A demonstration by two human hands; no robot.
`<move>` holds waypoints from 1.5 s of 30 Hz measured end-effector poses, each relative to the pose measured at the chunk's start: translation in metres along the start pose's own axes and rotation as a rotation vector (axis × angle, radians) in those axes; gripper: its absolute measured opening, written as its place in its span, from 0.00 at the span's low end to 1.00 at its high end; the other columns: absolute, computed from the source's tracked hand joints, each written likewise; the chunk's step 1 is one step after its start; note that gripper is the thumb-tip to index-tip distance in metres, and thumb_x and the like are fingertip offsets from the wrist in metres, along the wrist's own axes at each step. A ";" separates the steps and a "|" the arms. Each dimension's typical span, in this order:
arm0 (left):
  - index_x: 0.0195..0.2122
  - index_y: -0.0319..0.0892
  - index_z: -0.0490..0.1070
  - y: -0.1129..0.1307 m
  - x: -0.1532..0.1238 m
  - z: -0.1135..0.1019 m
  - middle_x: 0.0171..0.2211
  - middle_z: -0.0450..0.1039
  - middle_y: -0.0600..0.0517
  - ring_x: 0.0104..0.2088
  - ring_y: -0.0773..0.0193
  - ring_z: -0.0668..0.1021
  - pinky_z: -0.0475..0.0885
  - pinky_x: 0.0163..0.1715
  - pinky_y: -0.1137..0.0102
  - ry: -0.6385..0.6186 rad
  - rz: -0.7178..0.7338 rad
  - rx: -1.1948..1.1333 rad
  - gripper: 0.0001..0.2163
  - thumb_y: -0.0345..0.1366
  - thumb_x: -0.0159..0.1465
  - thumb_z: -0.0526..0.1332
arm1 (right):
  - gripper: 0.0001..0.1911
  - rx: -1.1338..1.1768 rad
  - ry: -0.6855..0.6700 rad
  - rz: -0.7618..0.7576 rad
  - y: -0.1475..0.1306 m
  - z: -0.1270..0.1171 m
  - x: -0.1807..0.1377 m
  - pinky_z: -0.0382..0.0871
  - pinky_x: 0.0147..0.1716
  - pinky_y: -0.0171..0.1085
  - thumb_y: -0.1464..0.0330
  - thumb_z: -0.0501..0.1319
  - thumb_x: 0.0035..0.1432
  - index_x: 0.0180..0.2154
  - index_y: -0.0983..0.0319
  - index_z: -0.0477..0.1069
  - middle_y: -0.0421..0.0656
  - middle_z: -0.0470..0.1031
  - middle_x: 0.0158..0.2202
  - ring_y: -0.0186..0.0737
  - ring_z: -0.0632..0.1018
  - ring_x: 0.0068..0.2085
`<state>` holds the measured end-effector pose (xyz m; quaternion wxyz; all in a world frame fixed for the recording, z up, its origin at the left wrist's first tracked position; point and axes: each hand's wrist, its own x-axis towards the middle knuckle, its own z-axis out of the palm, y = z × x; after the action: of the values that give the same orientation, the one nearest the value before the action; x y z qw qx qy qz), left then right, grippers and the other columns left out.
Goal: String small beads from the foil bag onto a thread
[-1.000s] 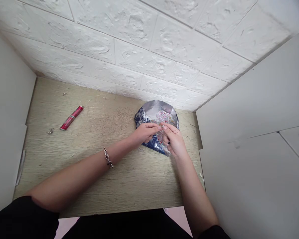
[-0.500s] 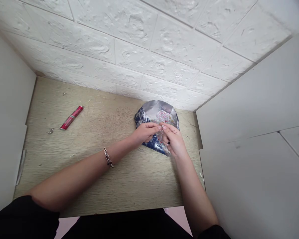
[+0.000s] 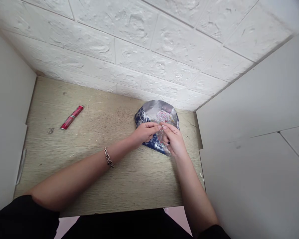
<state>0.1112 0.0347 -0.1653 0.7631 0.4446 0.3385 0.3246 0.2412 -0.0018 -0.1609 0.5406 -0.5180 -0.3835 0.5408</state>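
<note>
Over a blue and silver foil bag [image 3: 154, 142] heaped with small beads [image 3: 163, 116], my two hands meet fingertip to fingertip. The thumb and forefinger of my left hand [image 3: 147, 132] are pinched together, on something too fine to make out. My right hand [image 3: 173, 137] pinches a tiny white bead [image 3: 162, 126] between thumb and forefinger, and its other fingers are curled in. A small dark thing shows by those curled fingers. Below my left hand, a pale beaded strand [image 3: 141, 149] lies on the wooden table [image 3: 102, 186].
A red tube-shaped packet [image 3: 71, 117] lies at the left of the table. Small shiny metal bits [image 3: 50, 130] are beside it, with another [image 3: 64, 93] further back. A white brick-pattern wall [image 3: 129, 63] stands behind, and pale panels [image 3: 251, 159] close in both sides.
Both hands stay over the bag, fingertips together. Only a very slight shift of the fingers shows.
</note>
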 end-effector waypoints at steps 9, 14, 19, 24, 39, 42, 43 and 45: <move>0.23 0.37 0.69 0.003 -0.005 0.004 0.18 0.61 0.57 0.19 0.75 0.61 0.55 0.20 0.76 0.165 0.291 0.351 0.10 0.41 0.53 0.58 | 0.11 -0.378 0.173 -0.266 0.000 0.000 -0.001 0.48 0.16 0.30 0.63 0.59 0.48 0.34 0.61 0.71 0.32 0.53 0.14 0.26 0.53 0.17; 0.24 0.37 0.69 0.000 -0.005 0.002 0.20 0.63 0.56 0.22 0.73 0.63 0.58 0.23 0.75 0.173 0.344 0.445 0.12 0.41 0.54 0.55 | 0.10 -0.549 0.196 -0.369 0.004 -0.001 -0.002 0.50 0.19 0.31 0.64 0.57 0.50 0.34 0.59 0.72 0.33 0.51 0.15 0.28 0.55 0.18; 0.25 0.37 0.70 -0.003 -0.004 0.000 0.21 0.65 0.55 0.23 0.72 0.64 0.60 0.25 0.75 0.168 0.340 0.496 0.12 0.42 0.55 0.55 | 0.09 -0.699 0.192 -0.462 0.002 -0.002 -0.004 0.53 0.21 0.31 0.66 0.56 0.51 0.34 0.59 0.72 0.33 0.56 0.15 0.28 0.57 0.18; 0.25 0.37 0.69 -0.005 -0.002 -0.001 0.21 0.65 0.55 0.23 0.72 0.65 0.61 0.26 0.75 0.176 0.344 0.497 0.11 0.40 0.55 0.55 | 0.10 -0.775 0.165 -0.482 0.001 -0.002 -0.005 0.56 0.22 0.32 0.66 0.54 0.53 0.36 0.59 0.72 0.36 0.63 0.18 0.29 0.60 0.18; 0.19 0.38 0.63 -0.005 -0.002 -0.001 0.19 0.60 0.57 0.21 0.74 0.61 0.57 0.22 0.76 0.214 0.324 0.465 0.10 0.38 0.53 0.55 | 0.12 -0.856 0.115 -0.509 0.002 -0.002 -0.006 0.61 0.30 0.34 0.66 0.52 0.54 0.37 0.58 0.72 0.41 0.71 0.27 0.35 0.70 0.28; 0.19 0.38 0.63 -0.005 -0.001 -0.001 0.19 0.59 0.57 0.21 0.74 0.61 0.57 0.22 0.76 0.220 0.316 0.472 0.10 0.38 0.53 0.55 | 0.12 -0.852 0.111 -0.506 0.002 -0.003 -0.006 0.61 0.30 0.34 0.66 0.52 0.54 0.37 0.58 0.72 0.41 0.72 0.28 0.36 0.71 0.30; 0.19 0.38 0.62 -0.004 -0.001 0.000 0.18 0.59 0.57 0.21 0.74 0.61 0.57 0.21 0.76 0.223 0.315 0.473 0.10 0.38 0.53 0.55 | 0.12 -0.854 0.111 -0.508 0.002 -0.003 -0.006 0.62 0.30 0.34 0.66 0.52 0.54 0.37 0.58 0.72 0.41 0.72 0.28 0.36 0.71 0.30; 0.18 0.38 0.62 -0.004 -0.002 0.000 0.18 0.59 0.57 0.21 0.74 0.61 0.57 0.21 0.76 0.228 0.317 0.471 0.10 0.37 0.52 0.55 | 0.12 -0.872 0.111 -0.511 0.003 -0.003 -0.006 0.62 0.31 0.34 0.66 0.52 0.55 0.38 0.59 0.71 0.42 0.72 0.29 0.36 0.71 0.30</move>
<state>0.1110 0.0320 -0.1684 0.5359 0.6175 0.4143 0.3999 0.2429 -0.0082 -0.1631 0.4087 -0.6132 -0.6585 0.1526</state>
